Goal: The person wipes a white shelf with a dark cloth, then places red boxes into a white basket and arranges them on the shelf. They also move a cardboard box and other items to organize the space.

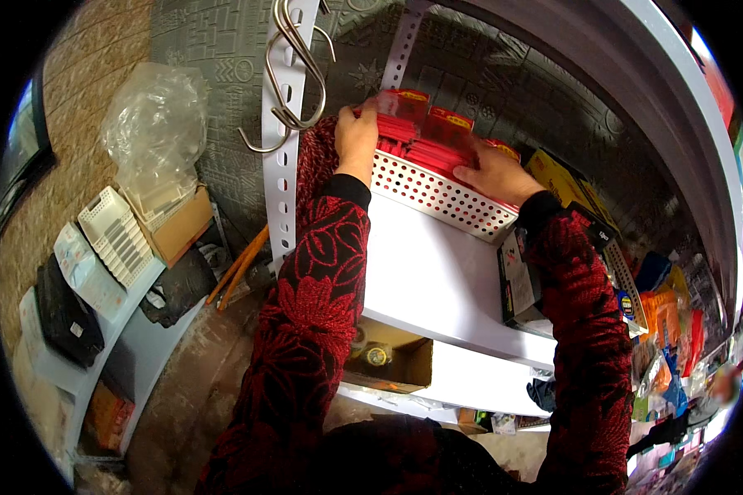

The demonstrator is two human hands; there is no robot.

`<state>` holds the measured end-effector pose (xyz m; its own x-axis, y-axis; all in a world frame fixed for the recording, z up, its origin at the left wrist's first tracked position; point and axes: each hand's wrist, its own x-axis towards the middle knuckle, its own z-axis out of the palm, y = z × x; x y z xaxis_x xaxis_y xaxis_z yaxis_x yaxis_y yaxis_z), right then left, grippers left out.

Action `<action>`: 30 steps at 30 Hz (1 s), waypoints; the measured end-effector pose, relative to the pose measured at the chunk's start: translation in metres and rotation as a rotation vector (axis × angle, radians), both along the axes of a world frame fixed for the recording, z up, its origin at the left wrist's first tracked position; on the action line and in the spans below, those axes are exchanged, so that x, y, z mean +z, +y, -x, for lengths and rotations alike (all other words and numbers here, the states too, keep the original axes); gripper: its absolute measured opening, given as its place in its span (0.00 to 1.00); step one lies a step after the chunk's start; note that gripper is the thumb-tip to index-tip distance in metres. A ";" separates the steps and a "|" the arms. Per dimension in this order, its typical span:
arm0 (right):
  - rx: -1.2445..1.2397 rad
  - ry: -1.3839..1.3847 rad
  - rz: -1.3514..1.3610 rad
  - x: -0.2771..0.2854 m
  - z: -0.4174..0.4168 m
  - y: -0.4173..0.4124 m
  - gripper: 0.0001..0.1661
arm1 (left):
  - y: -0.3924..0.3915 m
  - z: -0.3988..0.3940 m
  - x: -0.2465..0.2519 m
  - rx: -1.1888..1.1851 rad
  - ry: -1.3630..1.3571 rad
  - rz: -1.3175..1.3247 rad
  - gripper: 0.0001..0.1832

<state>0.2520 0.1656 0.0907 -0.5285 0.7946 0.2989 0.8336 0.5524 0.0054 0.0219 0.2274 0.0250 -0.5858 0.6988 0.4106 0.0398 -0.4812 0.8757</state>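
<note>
A white perforated plastic basket point(443, 198) stands on the upper white shelf point(418, 253), filled with red packets point(436, 136) in clear plastic wrapping. At the basket's left end, my left hand point(356, 137) grips the edge of the packets, its fingertips partly hidden. My right hand point(500, 174) holds the packets towards the right end, thumb on the near side; its fingers are blurred and partly behind the packets. Dark red knitted material point(317, 158) lies beside the left end of the basket.
Metal S-hooks point(297, 80) hang on the perforated shelf post point(278, 179) to the left. Boxes, including a yellow one point(557, 176), stand right of the basket. Below is an open cardboard box point(402, 365). Another shelf at left holds white baskets point(114, 235).
</note>
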 end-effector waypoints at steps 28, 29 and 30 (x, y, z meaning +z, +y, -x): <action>0.039 -0.048 -0.051 0.021 -0.037 -0.034 0.47 | 0.005 0.003 -0.003 -0.025 0.047 -0.070 0.32; 0.034 -0.027 -0.063 0.024 -0.026 -0.033 0.46 | 0.005 0.003 -0.002 -0.031 0.042 -0.059 0.32; 0.034 -0.003 -0.064 0.022 -0.014 -0.030 0.45 | 0.005 0.005 -0.004 -0.030 0.031 -0.053 0.32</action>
<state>0.2657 0.1355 0.1131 -0.5561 0.7551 0.3471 0.8141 0.5791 0.0444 0.0165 0.2326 0.0210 -0.5514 0.6925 0.4651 0.0512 -0.5284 0.8474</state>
